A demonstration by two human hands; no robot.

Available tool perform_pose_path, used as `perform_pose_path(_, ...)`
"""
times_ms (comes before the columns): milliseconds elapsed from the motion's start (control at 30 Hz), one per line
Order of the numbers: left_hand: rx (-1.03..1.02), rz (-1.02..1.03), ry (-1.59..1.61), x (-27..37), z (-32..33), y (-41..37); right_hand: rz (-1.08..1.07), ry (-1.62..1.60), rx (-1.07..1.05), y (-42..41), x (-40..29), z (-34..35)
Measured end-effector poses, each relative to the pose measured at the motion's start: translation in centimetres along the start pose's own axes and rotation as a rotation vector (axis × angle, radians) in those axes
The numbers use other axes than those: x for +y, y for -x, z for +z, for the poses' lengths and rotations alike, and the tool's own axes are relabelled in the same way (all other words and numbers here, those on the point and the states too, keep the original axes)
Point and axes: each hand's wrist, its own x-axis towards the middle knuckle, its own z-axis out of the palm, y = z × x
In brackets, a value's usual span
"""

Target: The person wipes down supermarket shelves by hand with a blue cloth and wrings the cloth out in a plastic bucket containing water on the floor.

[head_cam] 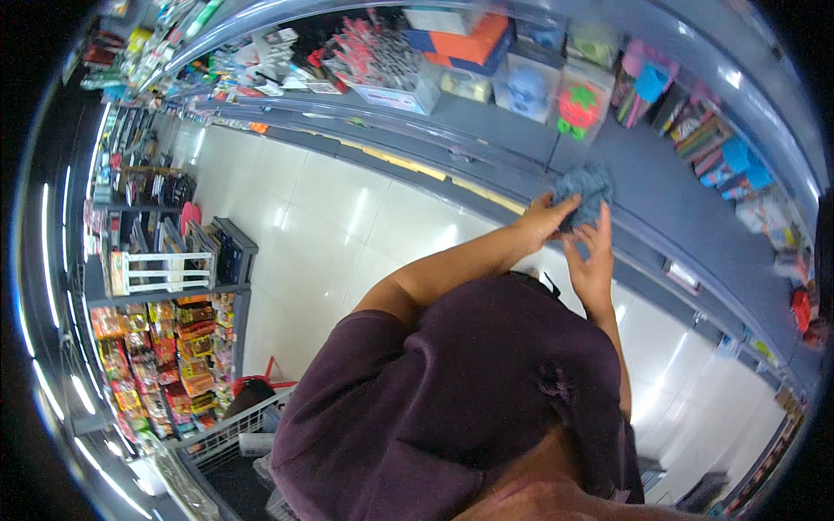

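A crumpled blue-grey cloth (585, 189) is held over the front edge of a grey shelf (658, 176). My left hand (546, 218) grips its left side, with the thumb lying across it. Just below and to the right, my right hand (591, 260) has its fingers apart, and the extended index fingertip meets the cloth's lower right edge. Blur hides the cloth's folds. Behind it on the shelf stand a packaged red strawberry-shaped item (578, 107) with a green top and a boxed blue figure (525, 88).
Many pens (378, 55) fill a box along the shelf, near an orange and blue box (466, 42). Notebooks (704, 140) line the right side. A wire cart (228, 433) holding goods stands at lower left, near hanging snack packets (166, 352). Glossy floor tiles (326, 215) run below the shelf.
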Motion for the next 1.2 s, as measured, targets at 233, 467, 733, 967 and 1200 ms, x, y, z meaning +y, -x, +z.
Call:
perform_pose_path(233, -0.185, 0.009, -0.313, 1.4, -2.7, 2.2, 0.042, -0.188, 0.079, 1.4, -3.0, 0.4)
perform_pose_path(467, 0.161, 0.204, 0.008, 1.1, -10.2, 0.4, 0.129, -0.049, 0.009, 0.7, -3.5, 5.1)
perform_pose_path(733, 0.284, 0.218, -0.125, 4.0, -14.2, -0.2, 0.094, 0.166, -0.116, 0.4, -4.1, 9.0)
perform_pose_path(967, 0.415, 0.307, -0.075, 8.8, -24.0, -0.9, 0.069, 0.198, -0.123, 1.0, -5.3, 13.0)
perform_pose_path(1200, 0.598, 0.557, 0.425, 16.2, -34.0, 1.6, 0.040, 0.248, -0.124, 1.1, -6.7, 16.5)
